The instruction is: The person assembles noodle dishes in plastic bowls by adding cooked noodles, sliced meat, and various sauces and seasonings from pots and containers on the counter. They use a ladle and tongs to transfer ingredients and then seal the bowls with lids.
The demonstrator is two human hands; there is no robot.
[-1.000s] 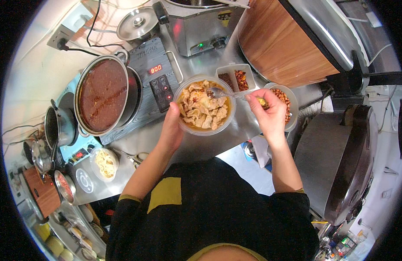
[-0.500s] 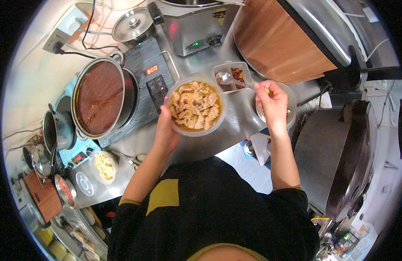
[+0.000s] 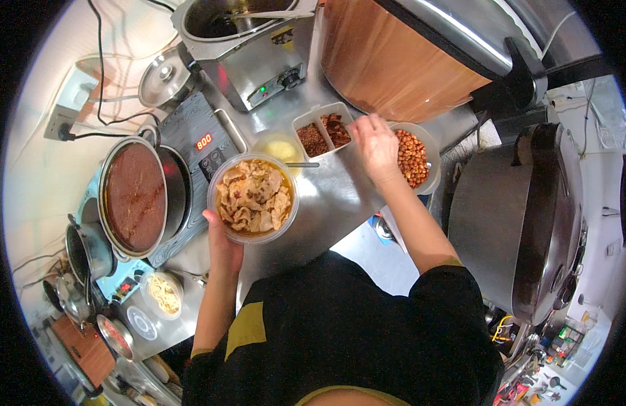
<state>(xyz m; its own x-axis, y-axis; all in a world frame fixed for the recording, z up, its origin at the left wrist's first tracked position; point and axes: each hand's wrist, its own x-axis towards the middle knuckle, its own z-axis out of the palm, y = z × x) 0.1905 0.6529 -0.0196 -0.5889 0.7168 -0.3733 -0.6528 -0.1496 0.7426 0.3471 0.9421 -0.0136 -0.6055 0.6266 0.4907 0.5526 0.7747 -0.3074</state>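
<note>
Clasped the round bowl (image 3: 295,206) of sliced meat (image 3: 255,193) in the left hand (image 3: 225,250), directly ahead and slightly rightward of it. Poised the right hand (image 3: 375,145) beside the divided container (image 3: 324,133) and nut bowl (image 3: 433,177), well apart from that meat; could not tell its fingertips apart or together.

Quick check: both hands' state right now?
Left hand: holding the clear round plastic bowl of sliced meat.
Right hand: beside the divided translucent plastic container; grip cannot be told.
</note>
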